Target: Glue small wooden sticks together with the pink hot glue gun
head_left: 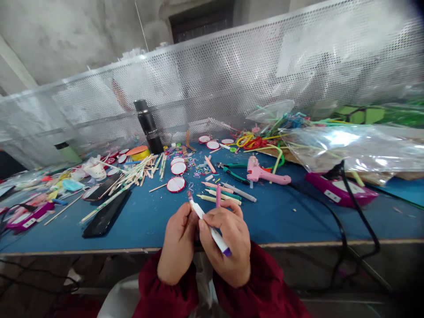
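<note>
My right hand [228, 243] is closed round a white marker [215, 237] with a purple end, which slants up to the left. My left hand [179, 243] is closed in a pinch beside the marker's upper end. A small pinkish-brown tip [190, 194] pokes up above the left fingers; what it belongs to is hidden. A pink stick-like piece [218, 195] shows just behind the right fingers, and I cannot tell whether it is held. Beyond my hands lie several pastel markers [228, 189] and a round white disc with a red rim [176, 184].
A pink glue gun [266, 173] and green-handled pliers [233, 173] lie at right of centre. Farther right is a purple box [338, 190] with black cables. Wooden sticks [142, 170], a black phone [106, 214] and a black bottle [149, 128] are at left. A perforated metal screen [212, 84] backs the table.
</note>
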A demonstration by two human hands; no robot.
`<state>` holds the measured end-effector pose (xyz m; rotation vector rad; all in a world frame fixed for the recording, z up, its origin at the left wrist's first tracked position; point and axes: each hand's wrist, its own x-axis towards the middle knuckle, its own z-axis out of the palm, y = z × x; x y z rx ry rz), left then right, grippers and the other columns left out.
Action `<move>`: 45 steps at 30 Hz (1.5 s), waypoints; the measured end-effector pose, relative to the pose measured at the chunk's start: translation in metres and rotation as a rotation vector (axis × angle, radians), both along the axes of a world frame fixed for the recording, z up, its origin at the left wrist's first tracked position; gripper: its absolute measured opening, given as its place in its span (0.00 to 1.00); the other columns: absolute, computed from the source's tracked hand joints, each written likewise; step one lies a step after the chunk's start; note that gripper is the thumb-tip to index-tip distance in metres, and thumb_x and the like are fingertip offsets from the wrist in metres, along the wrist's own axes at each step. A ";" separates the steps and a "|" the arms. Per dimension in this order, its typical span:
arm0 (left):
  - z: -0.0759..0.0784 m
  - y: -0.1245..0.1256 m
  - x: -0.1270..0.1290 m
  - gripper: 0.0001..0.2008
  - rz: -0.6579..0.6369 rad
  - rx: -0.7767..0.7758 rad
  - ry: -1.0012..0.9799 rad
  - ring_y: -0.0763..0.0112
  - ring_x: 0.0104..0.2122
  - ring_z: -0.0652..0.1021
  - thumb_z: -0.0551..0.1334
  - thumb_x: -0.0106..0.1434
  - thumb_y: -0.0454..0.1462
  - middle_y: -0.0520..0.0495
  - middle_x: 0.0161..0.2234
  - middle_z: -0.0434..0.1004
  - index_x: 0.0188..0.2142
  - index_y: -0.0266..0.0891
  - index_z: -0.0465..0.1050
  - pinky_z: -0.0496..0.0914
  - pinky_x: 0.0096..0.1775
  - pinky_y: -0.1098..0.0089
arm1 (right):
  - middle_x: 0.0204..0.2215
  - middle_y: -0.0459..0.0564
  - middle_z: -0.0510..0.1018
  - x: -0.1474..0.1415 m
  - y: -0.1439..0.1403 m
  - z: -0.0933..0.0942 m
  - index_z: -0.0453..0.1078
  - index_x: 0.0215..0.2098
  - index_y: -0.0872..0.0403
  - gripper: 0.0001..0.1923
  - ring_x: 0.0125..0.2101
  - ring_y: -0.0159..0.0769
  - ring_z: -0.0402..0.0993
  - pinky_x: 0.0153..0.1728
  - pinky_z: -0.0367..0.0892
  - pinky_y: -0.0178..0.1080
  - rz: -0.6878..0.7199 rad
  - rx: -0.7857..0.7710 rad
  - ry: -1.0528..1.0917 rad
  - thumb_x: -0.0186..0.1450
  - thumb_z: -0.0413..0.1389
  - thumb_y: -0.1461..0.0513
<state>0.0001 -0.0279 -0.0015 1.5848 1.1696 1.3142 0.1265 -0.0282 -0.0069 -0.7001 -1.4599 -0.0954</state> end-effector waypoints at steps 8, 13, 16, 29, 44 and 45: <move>0.004 0.002 0.002 0.17 -0.028 -0.014 -0.059 0.73 0.27 0.67 0.58 0.74 0.49 0.54 0.26 0.68 0.34 0.39 0.70 0.62 0.31 0.72 | 0.30 0.45 0.81 0.005 0.001 -0.004 0.74 0.46 0.49 0.10 0.29 0.34 0.77 0.49 0.70 0.48 -0.024 0.045 -0.047 0.69 0.57 0.68; 0.004 0.003 0.000 0.18 -0.052 0.008 -0.071 0.73 0.28 0.68 0.58 0.74 0.50 0.53 0.28 0.70 0.36 0.38 0.71 0.64 0.32 0.72 | 0.30 0.45 0.81 0.007 -0.002 0.001 0.75 0.48 0.51 0.11 0.30 0.36 0.78 0.50 0.67 0.49 -0.001 0.018 -0.121 0.70 0.55 0.65; 0.007 0.003 -0.001 0.18 -0.059 -0.011 -0.071 0.73 0.26 0.68 0.57 0.74 0.51 0.53 0.28 0.72 0.37 0.38 0.71 0.63 0.30 0.72 | 0.32 0.46 0.82 0.006 -0.002 -0.001 0.74 0.52 0.51 0.15 0.32 0.37 0.79 0.50 0.67 0.49 -0.016 0.006 -0.106 0.69 0.53 0.67; 0.009 0.007 -0.006 0.15 -0.102 -0.073 -0.186 0.75 0.24 0.69 0.59 0.73 0.48 0.54 0.27 0.72 0.39 0.38 0.72 0.63 0.28 0.74 | 0.31 0.44 0.79 0.002 -0.002 -0.002 0.75 0.42 0.52 0.11 0.31 0.32 0.76 0.49 0.65 0.50 -0.060 0.055 -0.076 0.65 0.60 0.72; -0.003 0.011 -0.019 0.18 -0.024 -0.063 -0.087 0.69 0.31 0.77 0.62 0.71 0.50 0.44 0.37 0.79 0.38 0.39 0.82 0.71 0.34 0.72 | 0.28 0.42 0.84 -0.004 0.011 -0.003 0.73 0.38 0.53 0.06 0.28 0.32 0.81 0.53 0.66 0.48 -0.218 0.144 -0.140 0.67 0.62 0.69; -0.003 0.011 -0.020 0.17 -0.003 -0.050 -0.078 0.66 0.36 0.79 0.62 0.71 0.49 0.43 0.38 0.80 0.37 0.40 0.83 0.73 0.39 0.71 | 0.28 0.41 0.84 -0.005 0.010 0.000 0.73 0.38 0.53 0.06 0.27 0.31 0.81 0.54 0.65 0.48 -0.208 0.131 -0.149 0.66 0.63 0.69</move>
